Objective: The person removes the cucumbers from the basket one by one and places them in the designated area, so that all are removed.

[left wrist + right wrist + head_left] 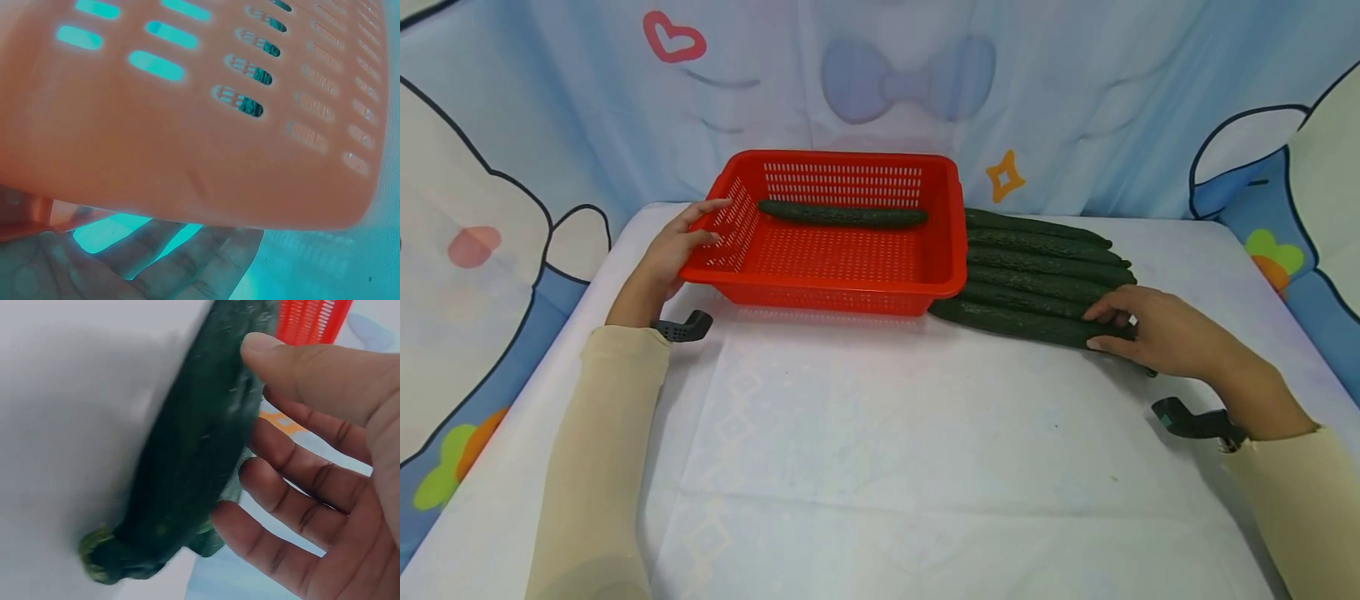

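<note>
In the head view, my left hand [666, 254] lies over the left rim of a red plastic basket [835, 293], fingers stretched across the edge. The left wrist view shows those fingers [206, 262] partly hidden behind the rim. One dark green cucumber [842, 214] lies lengthwise inside the basket. To its right, several cucumbers [1045, 265] lie side by side on the table. My right hand [1172, 329] holds the nearest cucumber [1022, 323] close to its right end. In the right wrist view, my thumb [269, 350] is on one side of it and curled fingers on the other.
A white cloth covers the table [925, 450]. Behind it hangs a blue printed curtain [1060, 100], close to the basket's back. The basket's right wall stands against the left ends of the cucumber row. A dark device [685, 327] is strapped at each wrist.
</note>
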`<action>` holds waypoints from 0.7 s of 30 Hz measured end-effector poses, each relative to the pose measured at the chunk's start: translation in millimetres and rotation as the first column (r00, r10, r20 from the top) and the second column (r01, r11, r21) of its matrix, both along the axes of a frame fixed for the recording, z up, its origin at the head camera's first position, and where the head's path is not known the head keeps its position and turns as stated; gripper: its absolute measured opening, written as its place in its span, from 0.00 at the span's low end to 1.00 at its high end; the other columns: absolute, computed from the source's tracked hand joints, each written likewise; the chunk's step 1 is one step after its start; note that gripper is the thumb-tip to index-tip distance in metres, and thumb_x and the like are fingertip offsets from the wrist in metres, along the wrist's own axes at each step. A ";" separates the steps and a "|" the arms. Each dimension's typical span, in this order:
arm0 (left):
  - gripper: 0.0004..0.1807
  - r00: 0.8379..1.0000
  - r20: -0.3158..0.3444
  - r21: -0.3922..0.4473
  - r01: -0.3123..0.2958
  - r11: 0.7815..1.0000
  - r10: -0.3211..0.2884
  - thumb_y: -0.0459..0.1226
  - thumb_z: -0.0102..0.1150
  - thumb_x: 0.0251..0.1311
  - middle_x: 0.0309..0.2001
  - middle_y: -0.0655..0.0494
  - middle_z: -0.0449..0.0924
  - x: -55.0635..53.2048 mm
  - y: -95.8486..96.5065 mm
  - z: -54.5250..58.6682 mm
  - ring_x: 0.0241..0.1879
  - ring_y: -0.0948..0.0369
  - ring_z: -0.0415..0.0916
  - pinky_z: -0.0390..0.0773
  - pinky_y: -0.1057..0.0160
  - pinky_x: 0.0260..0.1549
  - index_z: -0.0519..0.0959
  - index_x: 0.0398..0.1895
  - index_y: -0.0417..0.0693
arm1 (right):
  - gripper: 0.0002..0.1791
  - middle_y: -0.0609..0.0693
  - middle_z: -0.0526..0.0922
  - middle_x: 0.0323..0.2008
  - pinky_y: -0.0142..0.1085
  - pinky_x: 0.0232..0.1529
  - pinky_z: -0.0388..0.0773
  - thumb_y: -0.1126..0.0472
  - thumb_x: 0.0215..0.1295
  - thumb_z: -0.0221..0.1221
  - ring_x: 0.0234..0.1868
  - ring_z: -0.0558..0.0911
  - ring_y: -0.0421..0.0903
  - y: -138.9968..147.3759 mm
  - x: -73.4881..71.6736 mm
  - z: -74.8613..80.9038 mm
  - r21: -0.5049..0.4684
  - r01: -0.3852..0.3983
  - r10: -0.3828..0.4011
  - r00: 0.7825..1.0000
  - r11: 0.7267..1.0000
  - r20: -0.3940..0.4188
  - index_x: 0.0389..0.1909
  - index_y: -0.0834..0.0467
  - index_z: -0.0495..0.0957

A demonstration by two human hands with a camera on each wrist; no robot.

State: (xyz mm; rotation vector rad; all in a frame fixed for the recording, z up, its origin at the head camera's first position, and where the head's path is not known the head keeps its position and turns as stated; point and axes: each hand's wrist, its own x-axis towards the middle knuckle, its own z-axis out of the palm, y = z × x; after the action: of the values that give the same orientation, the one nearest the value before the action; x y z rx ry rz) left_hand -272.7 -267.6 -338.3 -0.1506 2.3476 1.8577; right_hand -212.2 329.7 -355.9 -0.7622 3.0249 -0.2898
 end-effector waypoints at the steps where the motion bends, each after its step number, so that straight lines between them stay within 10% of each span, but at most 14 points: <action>1: 0.29 1.000 -0.001 0.000 0.000 1.000 0.000 0.38 0.46 0.72 0.76 0.52 0.51 0.3 0.1 0.1 0.62 0.54 0.64 0.83 0.72 0.42 0.63 0.72 0.73 | 0.19 0.50 0.81 0.38 0.34 0.30 0.73 0.59 0.54 0.71 0.36 0.76 0.44 -1.4 1.0 1.8 0.000 -0.003 0.003 1.000 1.000 -0.011 0.47 0.59 0.82; 14: 0.29 1.000 -0.013 0.024 0.018 1.000 -0.018 0.36 0.45 0.71 0.76 0.52 0.52 -5.6 3.0 -3.7 0.64 0.53 0.64 0.83 0.67 0.47 0.63 0.72 0.70 | 0.21 0.51 0.82 0.43 0.38 0.39 0.73 0.62 0.56 0.70 0.41 0.77 0.45 -50.8 26.0 27.5 -0.172 -0.061 0.023 0.977 0.983 -0.214 0.51 0.58 0.80; 21: 0.29 1.000 -0.012 0.016 0.012 1.000 -0.012 0.35 0.44 0.72 0.76 0.52 0.52 -2.9 -1.9 -2.3 0.65 0.50 0.63 0.80 0.62 0.51 0.63 0.72 0.69 | 0.20 0.56 0.82 0.45 0.48 0.46 0.76 0.62 0.59 0.68 0.44 0.79 0.51 -100.3 10.9 48.9 -0.283 -0.107 0.047 0.976 0.953 -0.212 0.53 0.61 0.79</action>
State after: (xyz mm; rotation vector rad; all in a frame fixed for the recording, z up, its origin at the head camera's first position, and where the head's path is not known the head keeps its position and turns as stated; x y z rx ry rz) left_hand -275.6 -269.6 -340.6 -0.1238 2.3354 1.8772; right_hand -201.3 229.5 -307.1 -0.9827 3.1699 -0.7148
